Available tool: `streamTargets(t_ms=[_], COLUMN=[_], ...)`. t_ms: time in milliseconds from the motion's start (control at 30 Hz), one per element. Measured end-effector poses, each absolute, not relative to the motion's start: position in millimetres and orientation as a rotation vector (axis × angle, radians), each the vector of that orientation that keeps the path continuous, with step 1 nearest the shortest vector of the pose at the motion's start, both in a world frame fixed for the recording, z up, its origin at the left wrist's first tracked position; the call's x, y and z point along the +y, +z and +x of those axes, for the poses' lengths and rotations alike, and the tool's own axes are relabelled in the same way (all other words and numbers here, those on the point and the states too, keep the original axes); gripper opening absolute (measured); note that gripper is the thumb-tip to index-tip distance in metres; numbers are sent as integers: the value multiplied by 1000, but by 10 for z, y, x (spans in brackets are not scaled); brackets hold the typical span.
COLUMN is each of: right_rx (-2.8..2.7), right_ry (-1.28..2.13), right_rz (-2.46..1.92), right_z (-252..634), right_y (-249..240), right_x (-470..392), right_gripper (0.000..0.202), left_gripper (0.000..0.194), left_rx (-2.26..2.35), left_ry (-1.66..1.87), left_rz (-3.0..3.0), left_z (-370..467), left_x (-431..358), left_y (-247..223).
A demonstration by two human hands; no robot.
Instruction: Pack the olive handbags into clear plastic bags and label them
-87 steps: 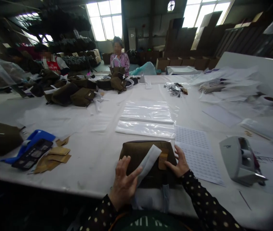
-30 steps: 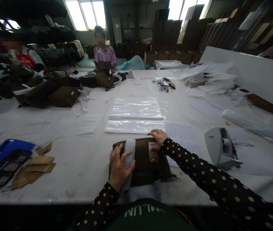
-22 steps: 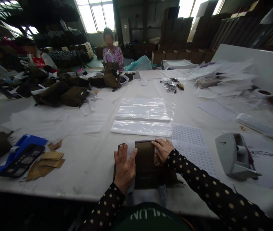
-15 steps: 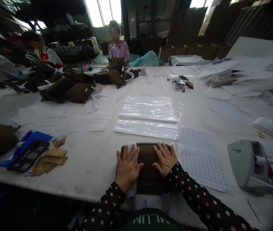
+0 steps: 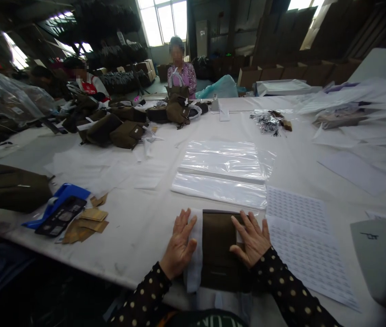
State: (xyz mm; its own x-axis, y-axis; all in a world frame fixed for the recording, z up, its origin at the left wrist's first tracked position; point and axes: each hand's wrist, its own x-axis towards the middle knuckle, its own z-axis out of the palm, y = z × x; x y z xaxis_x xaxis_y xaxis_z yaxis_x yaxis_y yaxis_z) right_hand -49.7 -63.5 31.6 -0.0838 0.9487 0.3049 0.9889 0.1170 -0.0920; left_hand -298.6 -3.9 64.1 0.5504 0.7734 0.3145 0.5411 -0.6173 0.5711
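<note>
In front of me on the white table lies an olive-brown bag (image 5: 218, 250), flat, with a white wrapped strip (image 5: 195, 254) along its left side. My left hand (image 5: 180, 245) is at that strip, its fingers stretched out. Across the bag's right part rests my right hand (image 5: 252, 238), fingers spread. Neither hand grasps anything. A stack of clear plastic bags (image 5: 220, 172) lies just beyond the bag. Close to my right hand are printed label sheets (image 5: 305, 240).
At the left are brown paper pieces (image 5: 86, 225), a black printed card (image 5: 61, 215), a blue object (image 5: 72, 195) and another olive bag (image 5: 16, 188). More bags (image 5: 128, 131) lie farther back. A grey tape dispenser (image 5: 375, 259) stands right. A person (image 5: 182, 75) is across the table.
My view has turned left, so the scene sits farther right. My left hand has moved outward to the bag's left edge; my right hand stays on its right part.
</note>
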Motion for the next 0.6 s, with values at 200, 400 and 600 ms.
streamTargets(t_ms=[200, 400, 600], right_rx=[-1882, -1812, -1849], right_ry=[-31, 252, 276], right_rz=[-1761, -1681, -1782], right_z=[161, 640, 605], right_y=[478, 265, -734], right_x=[-413, 303, 592], right_gripper=[63, 46, 50], left_gripper=[28, 21, 39], left_rx=[1255, 1471, 1871], left_ry=[1108, 901, 591], left_rz=[2076, 2181, 2171], left_z=[-3095, -3035, -3516], left_x=[441, 1521, 2428], left_y=[764, 484, 39])
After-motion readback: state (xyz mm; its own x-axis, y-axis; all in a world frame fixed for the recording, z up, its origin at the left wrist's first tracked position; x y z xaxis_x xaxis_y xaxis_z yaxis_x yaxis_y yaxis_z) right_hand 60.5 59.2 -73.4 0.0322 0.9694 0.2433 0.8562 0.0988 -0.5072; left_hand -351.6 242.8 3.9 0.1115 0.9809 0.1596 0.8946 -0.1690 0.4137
